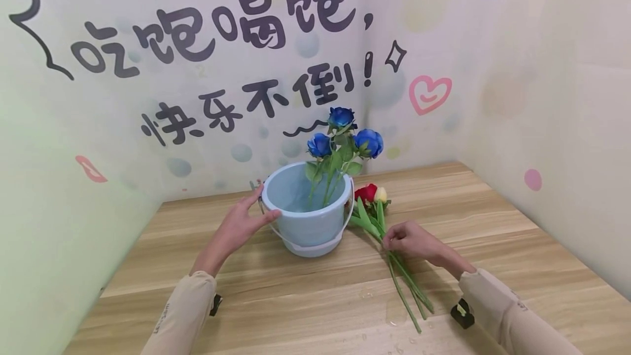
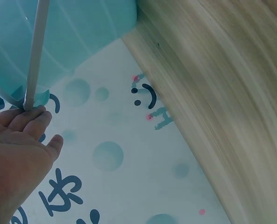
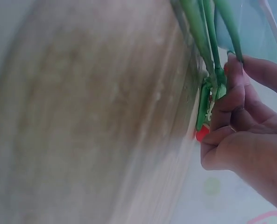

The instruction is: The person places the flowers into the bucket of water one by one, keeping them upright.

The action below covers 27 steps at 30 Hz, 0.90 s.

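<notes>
A light blue bucket (image 1: 308, 234) stands upright on the table, several blue artificial roses (image 1: 342, 116) leaning inside it against its right side. My left hand (image 1: 237, 224) rests at the bucket's left rim, its thumb extended along the front edge. In the left wrist view, the fingers (image 2: 34, 122) touch the bucket near the handle's end. To the right, my right hand (image 1: 414, 242) pinches a green stem (image 3: 229, 30) among flowers lying on the table. Their heads, a red flower (image 1: 366, 193) and a cream one (image 1: 380, 195), lie beside the bucket; the stems (image 1: 409, 284) point toward me.
The bucket's pale handle (image 1: 315, 247) hangs down in front. Water drops (image 1: 366, 293) dot the wooden table (image 1: 276, 305) near the stems. Printed wall sheets (image 1: 493, 81) stand behind and along both sides of the table.
</notes>
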{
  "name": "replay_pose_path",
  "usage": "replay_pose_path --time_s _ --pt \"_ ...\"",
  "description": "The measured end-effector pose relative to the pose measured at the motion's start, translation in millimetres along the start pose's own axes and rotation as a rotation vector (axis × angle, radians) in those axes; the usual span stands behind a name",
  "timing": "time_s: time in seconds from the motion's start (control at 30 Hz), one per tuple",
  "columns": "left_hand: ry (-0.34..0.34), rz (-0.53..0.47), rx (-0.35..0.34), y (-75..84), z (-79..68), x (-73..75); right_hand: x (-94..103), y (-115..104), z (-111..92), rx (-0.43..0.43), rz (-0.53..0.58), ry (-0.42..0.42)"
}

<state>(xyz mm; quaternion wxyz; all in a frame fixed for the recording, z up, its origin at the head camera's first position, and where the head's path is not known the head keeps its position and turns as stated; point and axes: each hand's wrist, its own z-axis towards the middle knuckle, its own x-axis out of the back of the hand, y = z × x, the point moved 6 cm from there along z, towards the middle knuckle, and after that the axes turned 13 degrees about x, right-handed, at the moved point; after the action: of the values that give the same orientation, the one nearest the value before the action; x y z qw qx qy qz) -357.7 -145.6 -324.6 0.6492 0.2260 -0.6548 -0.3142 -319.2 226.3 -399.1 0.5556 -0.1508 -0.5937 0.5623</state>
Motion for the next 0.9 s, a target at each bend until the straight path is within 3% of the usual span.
replay_pose_path --time_s 0.37,0.67,0.9 --pt "-0.001 -0.013 -0.008 0.2 -1.4 -0.1 6.2 5 -5 -0.028 0.022 0.054" --pt "-0.003 -0.012 0.002 -0.3 -1.7 -0.4 10.9 4 -8 -0.081 0.118 0.129" --pt "0.002 -0.015 -0.005 -0.4 -1.7 -0.3 17.5 4 -9 -0.074 0.145 0.209"
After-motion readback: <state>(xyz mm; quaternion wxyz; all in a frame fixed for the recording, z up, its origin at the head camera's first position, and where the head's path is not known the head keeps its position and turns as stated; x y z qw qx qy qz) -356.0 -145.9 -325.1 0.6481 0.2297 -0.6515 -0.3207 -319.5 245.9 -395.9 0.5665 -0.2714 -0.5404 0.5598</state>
